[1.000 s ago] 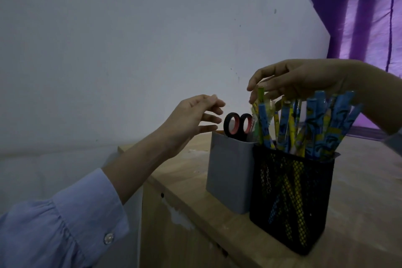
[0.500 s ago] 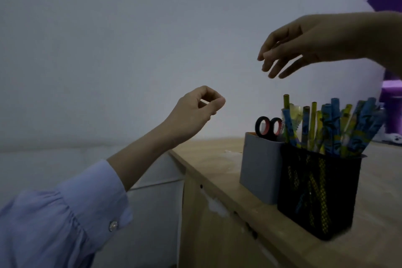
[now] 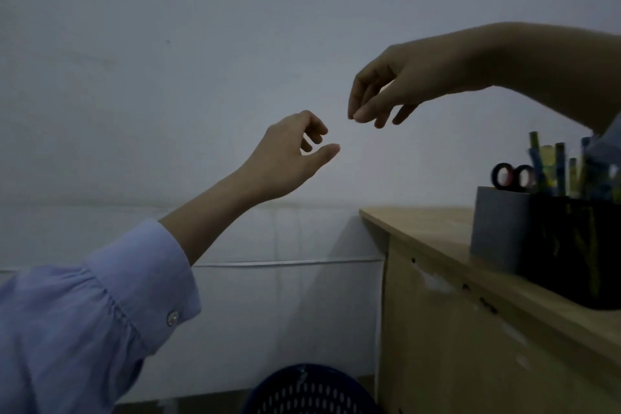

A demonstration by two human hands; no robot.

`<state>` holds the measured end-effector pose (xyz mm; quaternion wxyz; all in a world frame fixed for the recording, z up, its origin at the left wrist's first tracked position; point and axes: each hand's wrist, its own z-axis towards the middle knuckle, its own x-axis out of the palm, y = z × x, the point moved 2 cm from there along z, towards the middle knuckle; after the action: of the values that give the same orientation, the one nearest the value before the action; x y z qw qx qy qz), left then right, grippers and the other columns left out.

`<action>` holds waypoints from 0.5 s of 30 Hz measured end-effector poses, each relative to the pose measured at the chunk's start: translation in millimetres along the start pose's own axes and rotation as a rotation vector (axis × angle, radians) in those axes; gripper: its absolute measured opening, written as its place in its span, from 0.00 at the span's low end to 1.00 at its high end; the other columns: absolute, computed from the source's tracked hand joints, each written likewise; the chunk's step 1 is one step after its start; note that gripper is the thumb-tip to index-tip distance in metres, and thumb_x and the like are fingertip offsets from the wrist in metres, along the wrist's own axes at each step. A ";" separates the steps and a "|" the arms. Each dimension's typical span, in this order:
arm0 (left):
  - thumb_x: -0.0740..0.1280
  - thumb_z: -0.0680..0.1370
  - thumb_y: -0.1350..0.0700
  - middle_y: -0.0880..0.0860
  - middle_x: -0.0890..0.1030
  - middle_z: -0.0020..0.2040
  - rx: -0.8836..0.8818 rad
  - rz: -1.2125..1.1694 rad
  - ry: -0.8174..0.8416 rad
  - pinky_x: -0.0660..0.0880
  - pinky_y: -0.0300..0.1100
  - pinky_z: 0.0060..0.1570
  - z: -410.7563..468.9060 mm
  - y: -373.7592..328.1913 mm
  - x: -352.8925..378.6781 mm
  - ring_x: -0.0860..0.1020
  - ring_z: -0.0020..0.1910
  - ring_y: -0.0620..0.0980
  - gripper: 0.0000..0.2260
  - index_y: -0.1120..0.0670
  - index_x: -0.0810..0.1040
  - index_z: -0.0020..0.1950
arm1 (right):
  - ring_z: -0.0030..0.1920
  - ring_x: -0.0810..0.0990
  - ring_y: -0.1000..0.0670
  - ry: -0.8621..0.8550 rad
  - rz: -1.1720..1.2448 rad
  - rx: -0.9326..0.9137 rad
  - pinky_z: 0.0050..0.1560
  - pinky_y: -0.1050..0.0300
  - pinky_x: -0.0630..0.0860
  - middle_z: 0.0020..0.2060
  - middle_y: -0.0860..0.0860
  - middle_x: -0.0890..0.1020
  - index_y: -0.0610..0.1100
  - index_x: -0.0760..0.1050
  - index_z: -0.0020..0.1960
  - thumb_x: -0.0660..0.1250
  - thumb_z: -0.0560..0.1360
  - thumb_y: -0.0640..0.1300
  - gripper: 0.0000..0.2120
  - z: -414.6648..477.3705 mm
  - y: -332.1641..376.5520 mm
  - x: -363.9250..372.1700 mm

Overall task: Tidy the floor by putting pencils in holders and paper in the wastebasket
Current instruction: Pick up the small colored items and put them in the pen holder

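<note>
left hand [image 3: 289,158]: grip loose, empty, mid-air
right hand [image 3: 403,84]: grip loose, empty
pencils [image 3: 559,165]: upright in mesh holder [image 3: 571,252] on bench [image 3: 430,228]
wastebasket [image 3: 309,393]: below hands

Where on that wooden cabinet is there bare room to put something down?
The cabinet top is bare from its left end up to the grey holder. Further right it is crowded: the grey holder and the black mesh holder stand side by side, leaving only a narrow front strip.
</note>
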<state>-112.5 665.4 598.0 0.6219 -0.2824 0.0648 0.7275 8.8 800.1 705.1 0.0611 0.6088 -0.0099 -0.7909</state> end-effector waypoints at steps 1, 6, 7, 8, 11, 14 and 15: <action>0.65 0.76 0.43 0.45 0.75 0.52 -0.007 0.041 -0.003 0.73 0.32 0.44 -8.8 4.4 -12.3 0.76 0.47 0.42 0.15 0.50 0.72 0.57 | 0.47 0.83 0.56 0.006 0.010 -0.024 0.45 0.61 0.78 0.48 0.57 0.82 0.55 0.79 0.50 0.68 0.74 0.52 0.06 2.8 14.8 5.7; 0.66 0.75 0.43 0.46 0.74 0.55 -0.053 0.266 -0.010 0.72 0.38 0.48 -54.3 27.6 -72.0 0.75 0.51 0.44 0.19 0.51 0.71 0.61 | 0.48 0.82 0.56 0.040 0.044 -0.167 0.44 0.61 0.78 0.52 0.56 0.81 0.54 0.76 0.54 0.69 0.74 0.52 0.09 19.7 80.5 37.2; 0.66 0.75 0.42 0.46 0.74 0.56 -0.068 0.306 -0.009 0.73 0.39 0.49 -62.7 31.1 -83.2 0.74 0.51 0.44 0.20 0.51 0.71 0.61 | 0.49 0.82 0.56 0.051 0.061 -0.194 0.45 0.61 0.78 0.52 0.55 0.80 0.54 0.76 0.55 0.69 0.74 0.52 0.10 23.0 92.1 43.5; 0.66 0.75 0.42 0.47 0.74 0.57 -0.087 0.347 -0.016 0.72 0.40 0.49 -72.8 34.8 -97.2 0.74 0.51 0.44 0.20 0.51 0.70 0.62 | 0.49 0.82 0.55 0.063 0.071 -0.231 0.45 0.60 0.78 0.53 0.55 0.80 0.54 0.75 0.56 0.69 0.74 0.52 0.12 27.0 106.7 50.5; 0.66 0.74 0.42 0.48 0.74 0.59 -0.150 0.447 -0.054 0.72 0.40 0.49 -103.8 44.0 -141.0 0.73 0.50 0.44 0.21 0.51 0.70 0.62 | 0.50 0.81 0.55 0.074 0.115 -0.322 0.46 0.59 0.78 0.54 0.55 0.80 0.54 0.74 0.59 0.70 0.74 0.51 0.14 38.7 148.7 66.3; 0.67 0.73 0.42 0.48 0.74 0.58 -0.242 0.523 -0.087 0.72 0.40 0.48 -135.8 53.7 -180.7 0.73 0.50 0.44 0.21 0.51 0.70 0.61 | 0.50 0.80 0.55 0.091 0.151 -0.430 0.45 0.60 0.77 0.54 0.55 0.79 0.54 0.73 0.59 0.70 0.74 0.51 0.15 52.5 187.9 86.2; 0.67 0.73 0.42 0.48 0.74 0.58 -0.267 0.547 -0.097 0.72 0.39 0.48 -146.6 57.5 -192.3 0.73 0.50 0.44 0.21 0.51 0.70 0.61 | 0.50 0.80 0.55 0.096 0.159 -0.460 0.45 0.60 0.77 0.54 0.55 0.79 0.54 0.73 0.59 0.70 0.74 0.51 0.15 56.6 199.6 92.8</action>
<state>-105.3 420.6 555.8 0.3626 -0.2986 0.0123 0.8827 -52.2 588.6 648.4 0.2607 0.6130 0.1255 -0.7352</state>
